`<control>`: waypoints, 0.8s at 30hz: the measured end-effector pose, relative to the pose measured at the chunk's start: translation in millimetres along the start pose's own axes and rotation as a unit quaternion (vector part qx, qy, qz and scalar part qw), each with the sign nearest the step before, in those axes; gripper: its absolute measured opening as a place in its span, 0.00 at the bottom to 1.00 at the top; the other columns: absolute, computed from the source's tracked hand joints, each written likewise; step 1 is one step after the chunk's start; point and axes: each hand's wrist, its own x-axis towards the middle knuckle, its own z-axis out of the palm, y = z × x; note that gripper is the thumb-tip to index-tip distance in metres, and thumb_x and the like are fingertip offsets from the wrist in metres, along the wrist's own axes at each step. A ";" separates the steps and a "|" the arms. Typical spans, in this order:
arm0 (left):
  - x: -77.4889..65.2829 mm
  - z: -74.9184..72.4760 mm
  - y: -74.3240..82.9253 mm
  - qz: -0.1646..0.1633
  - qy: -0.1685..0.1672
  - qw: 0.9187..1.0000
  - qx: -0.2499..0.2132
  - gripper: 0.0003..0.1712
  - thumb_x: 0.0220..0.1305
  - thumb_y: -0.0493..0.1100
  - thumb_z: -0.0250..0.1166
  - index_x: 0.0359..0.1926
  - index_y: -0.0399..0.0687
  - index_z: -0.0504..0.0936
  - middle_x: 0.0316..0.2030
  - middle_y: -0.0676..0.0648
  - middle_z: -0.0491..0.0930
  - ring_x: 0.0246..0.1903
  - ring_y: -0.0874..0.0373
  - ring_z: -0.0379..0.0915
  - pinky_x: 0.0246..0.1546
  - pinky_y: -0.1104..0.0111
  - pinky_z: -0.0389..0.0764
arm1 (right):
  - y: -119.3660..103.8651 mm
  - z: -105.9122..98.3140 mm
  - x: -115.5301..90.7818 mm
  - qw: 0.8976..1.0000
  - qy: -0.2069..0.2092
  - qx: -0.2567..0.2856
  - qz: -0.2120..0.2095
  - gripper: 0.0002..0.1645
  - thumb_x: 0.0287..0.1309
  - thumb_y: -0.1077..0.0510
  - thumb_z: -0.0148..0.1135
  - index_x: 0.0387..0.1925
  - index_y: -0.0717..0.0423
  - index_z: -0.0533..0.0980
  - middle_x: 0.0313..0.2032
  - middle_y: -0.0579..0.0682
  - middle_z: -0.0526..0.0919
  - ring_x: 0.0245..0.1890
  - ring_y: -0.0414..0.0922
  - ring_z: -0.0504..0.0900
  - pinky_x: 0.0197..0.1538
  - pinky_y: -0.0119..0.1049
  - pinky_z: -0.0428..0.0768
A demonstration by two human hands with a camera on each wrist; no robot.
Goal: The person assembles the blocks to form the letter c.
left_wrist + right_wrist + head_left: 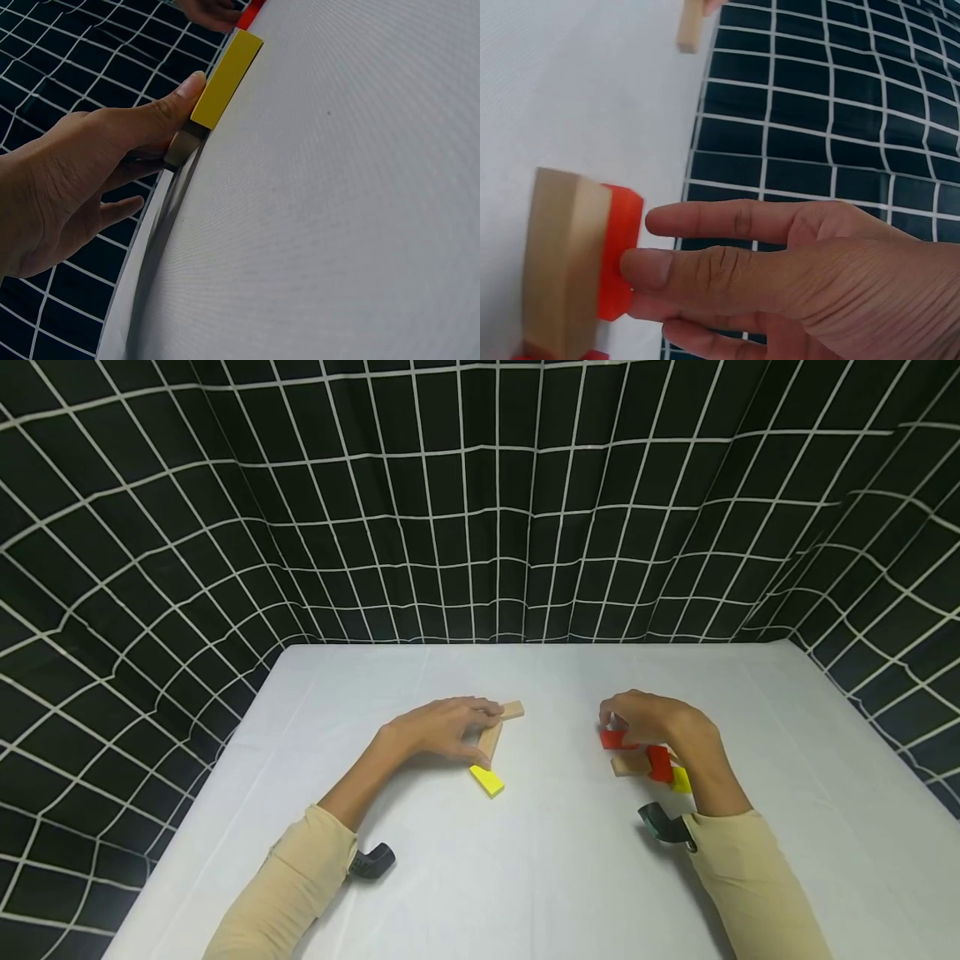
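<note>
My left hand (450,727) spans a long plain wooden block (490,740), holding it between thumb and fingers. A short wooden piece (512,710) lies at its far end and a yellow block (487,781) at its near end. In the left wrist view the thumb tip lies against the yellow block (227,79); the other fingertips are partly hidden. Off to the right, my right hand (651,717) pinches a red block (612,740). The right wrist view has the thumb over this red block (619,259), beside a wooden block (562,262).
By the right hand lie a wooden block (631,766), another red block (660,763) and a yellow block (681,780), close together. A white cloth (525,877) covers the table. Black curtains with a white grid (495,502) surround its back and sides.
</note>
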 end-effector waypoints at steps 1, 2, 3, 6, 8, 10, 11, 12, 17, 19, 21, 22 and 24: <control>0.3 0.3 0.2 0.000 0.000 1.000 0.000 0.49 0.62 0.71 0.69 0.75 0.49 0.72 0.78 0.51 0.68 0.81 0.49 0.58 0.83 0.54 0.61 | 0.8 1.5 0.5 1.000 0.000 0.002 0.009 0.27 0.57 0.67 0.73 0.59 0.51 0.80 0.56 0.57 0.84 0.57 0.57 0.79 0.52 0.54 0.90; 0.5 0.4 0.6 0.000 0.000 1.000 -0.001 0.49 0.62 0.71 0.69 0.75 0.49 0.72 0.78 0.51 0.68 0.81 0.49 0.58 0.83 0.54 0.61 | 1.7 3.0 1.2 1.000 0.002 0.002 0.015 0.27 0.56 0.66 0.74 0.58 0.50 0.80 0.56 0.57 0.83 0.56 0.57 0.79 0.52 0.55 0.89; 0.7 0.5 0.8 0.001 -0.001 1.000 -0.002 0.49 0.62 0.71 0.69 0.75 0.49 0.72 0.78 0.51 0.68 0.81 0.49 0.58 0.83 0.54 0.61 | 2.3 4.3 2.0 1.000 0.004 0.000 0.019 0.27 0.56 0.65 0.74 0.57 0.49 0.80 0.55 0.57 0.83 0.56 0.56 0.78 0.52 0.55 0.89; 1.2 1.0 1.1 0.004 -0.001 1.000 -0.003 0.49 0.62 0.71 0.69 0.75 0.49 0.72 0.78 0.51 0.68 0.80 0.49 0.59 0.83 0.55 0.61 | 3.6 7.2 3.0 1.000 0.008 -0.007 0.016 0.25 0.56 0.64 0.74 0.56 0.49 0.81 0.53 0.56 0.83 0.54 0.56 0.78 0.51 0.55 0.89; 1.5 0.5 1.5 0.006 -0.001 1.000 -0.002 0.49 0.62 0.70 0.69 0.75 0.48 0.72 0.78 0.50 0.68 0.80 0.49 0.59 0.83 0.54 0.61 | 4.1 7.8 4.0 1.000 0.011 -0.016 0.004 0.23 0.56 0.65 0.74 0.54 0.50 0.81 0.50 0.55 0.83 0.53 0.54 0.78 0.51 0.55 0.89; 1.6 -0.1 2.0 0.006 -0.002 1.000 -0.002 0.48 0.62 0.70 0.69 0.75 0.48 0.72 0.78 0.50 0.68 0.80 0.49 0.59 0.83 0.54 0.61 | 4.5 7.9 4.0 1.000 0.016 -0.026 -0.008 0.21 0.57 0.66 0.72 0.52 0.50 0.80 0.48 0.53 0.83 0.50 0.52 0.78 0.52 0.54 0.89; 1.7 -0.4 2.1 0.006 -0.002 1.000 -0.001 0.49 0.62 0.70 0.69 0.75 0.49 0.72 0.78 0.50 0.68 0.80 0.49 0.59 0.83 0.54 0.61 | 4.8 7.8 4.1 0.999 0.017 -0.029 -0.011 0.21 0.57 0.66 0.72 0.52 0.50 0.80 0.47 0.53 0.82 0.50 0.51 0.78 0.52 0.54 0.88; 1.8 -0.6 2.2 0.006 -0.002 1.000 -0.002 0.49 0.62 0.70 0.69 0.75 0.49 0.72 0.78 0.50 0.68 0.80 0.49 0.59 0.83 0.54 0.61 | 5.0 7.6 4.0 0.999 0.017 -0.033 -0.013 0.20 0.57 0.66 0.71 0.51 0.51 0.80 0.46 0.53 0.82 0.49 0.51 0.79 0.52 0.54 0.88; 2.8 -0.7 1.4 0.004 -0.001 1.000 0.002 0.48 0.62 0.71 0.68 0.75 0.50 0.72 0.78 0.51 0.68 0.80 0.50 0.59 0.83 0.55 0.61 | 4.6 5.7 4.2 0.999 0.020 -0.033 -0.001 0.20 0.59 0.65 0.71 0.53 0.50 0.79 0.47 0.53 0.82 0.50 0.51 0.78 0.54 0.56 0.87; 3.0 -0.5 0.8 0.005 0.001 1.000 0.003 0.48 0.62 0.71 0.68 0.75 0.50 0.72 0.78 0.52 0.68 0.80 0.50 0.59 0.83 0.55 0.61 | 3.9 4.4 4.9 0.999 0.022 -0.031 0.003 0.21 0.59 0.64 0.71 0.54 0.51 0.79 0.48 0.53 0.82 0.51 0.52 0.78 0.55 0.57 0.87; 2.6 -0.9 0.6 0.006 0.002 1.000 0.002 0.48 0.62 0.71 0.69 0.75 0.49 0.73 0.78 0.52 0.68 0.80 0.51 0.59 0.82 0.55 0.62 | 3.1 2.7 5.5 0.999 0.025 -0.030 0.000 0.23 0.58 0.64 0.72 0.56 0.52 0.79 0.50 0.54 0.83 0.52 0.53 0.78 0.57 0.57 0.86; 2.3 -0.8 0.4 0.007 0.002 1.000 0.001 0.48 0.62 0.70 0.69 0.75 0.49 0.73 0.78 0.52 0.68 0.80 0.51 0.59 0.83 0.55 0.62 | 2.5 1.7 5.6 0.999 0.027 -0.030 -0.002 0.25 0.58 0.64 0.72 0.57 0.53 0.79 0.50 0.54 0.83 0.53 0.53 0.78 0.58 0.58 0.86; 1.5 -1.1 0.6 0.008 0.003 1.000 0.000 0.48 0.62 0.70 0.70 0.74 0.48 0.73 0.78 0.51 0.68 0.80 0.50 0.59 0.82 0.55 0.62 | 1.5 -0.8 5.3 0.999 0.032 -0.031 -0.010 0.27 0.58 0.64 0.73 0.60 0.54 0.79 0.52 0.55 0.83 0.55 0.54 0.78 0.60 0.58 0.85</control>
